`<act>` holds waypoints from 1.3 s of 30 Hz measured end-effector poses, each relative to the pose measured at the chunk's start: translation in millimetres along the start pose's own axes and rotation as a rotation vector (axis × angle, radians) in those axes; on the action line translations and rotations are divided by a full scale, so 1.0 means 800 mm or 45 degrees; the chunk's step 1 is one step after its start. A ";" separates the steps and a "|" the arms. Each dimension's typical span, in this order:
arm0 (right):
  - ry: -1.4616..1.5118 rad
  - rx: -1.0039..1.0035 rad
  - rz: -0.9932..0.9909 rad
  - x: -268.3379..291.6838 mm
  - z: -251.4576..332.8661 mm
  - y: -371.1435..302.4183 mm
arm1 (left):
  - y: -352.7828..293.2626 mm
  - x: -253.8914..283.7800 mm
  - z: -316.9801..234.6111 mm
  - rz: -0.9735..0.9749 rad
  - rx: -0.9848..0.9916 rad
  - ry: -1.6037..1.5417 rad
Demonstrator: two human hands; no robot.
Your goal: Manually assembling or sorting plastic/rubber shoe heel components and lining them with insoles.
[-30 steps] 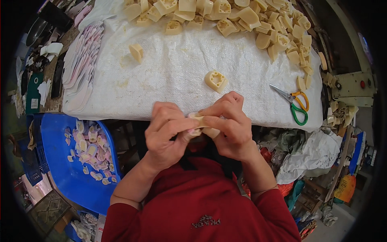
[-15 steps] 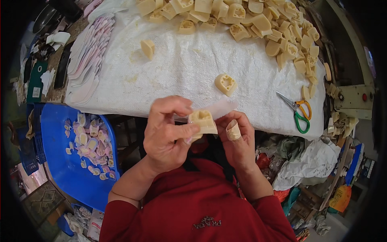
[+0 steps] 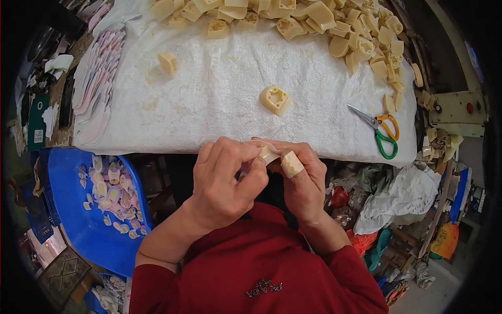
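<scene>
Just off the table's front edge, both hands hold a cream shoe heel [image 3: 268, 155] between them. A thin pale pink covering strip [image 3: 270, 144] lies along its far side. My left hand [image 3: 224, 175] pinches the heel from the left with thumb and fingers. My right hand [image 3: 307, 178] grips heel and strip from the right, with beige tape [image 3: 291, 163] wrapped around its thumb. Fingers hide most of the heel. Beyond my hands, one loose heel [image 3: 275, 100] lies hollow side up on the white sheet; another heel [image 3: 167, 65] lies farther left.
A large pile of heels [image 3: 319, 18] covers the far right of the white-sheeted table [image 3: 209, 99]. Scissors [image 3: 377, 121] with orange and green handles lie at right. Overlapping pale strips [image 3: 97, 86] line the left. A blue tub [image 3: 78, 230] below holds several pink-and-cream pieces.
My left fingers have closed in on the heel, and the heel has turned between my hands. The strip, which stuck out beyond the heel, now lies against it. The view has shifted slightly.
</scene>
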State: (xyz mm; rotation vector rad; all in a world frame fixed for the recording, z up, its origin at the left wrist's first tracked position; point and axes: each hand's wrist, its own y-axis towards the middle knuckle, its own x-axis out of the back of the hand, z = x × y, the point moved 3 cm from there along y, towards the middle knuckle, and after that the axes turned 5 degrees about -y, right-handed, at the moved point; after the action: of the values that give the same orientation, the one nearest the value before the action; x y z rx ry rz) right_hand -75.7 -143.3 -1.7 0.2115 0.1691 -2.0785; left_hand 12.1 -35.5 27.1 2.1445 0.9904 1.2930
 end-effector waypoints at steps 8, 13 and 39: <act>-0.574 -0.049 0.221 0.015 0.015 0.016 | -0.006 -0.002 0.015 0.061 0.193 -0.176; -0.081 -0.202 0.321 0.036 0.008 0.038 | -0.019 -0.004 0.029 -0.097 0.527 -0.863; -0.601 0.408 0.140 0.014 -0.001 0.036 | -0.021 -0.023 0.022 -0.292 0.922 -1.244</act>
State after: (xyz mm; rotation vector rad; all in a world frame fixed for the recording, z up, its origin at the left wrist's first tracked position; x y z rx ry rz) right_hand -55.8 -166.8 -5.6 -0.0801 -0.4535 -1.9777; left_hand 16.0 -39.0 -3.0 2.5644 1.2555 -0.3477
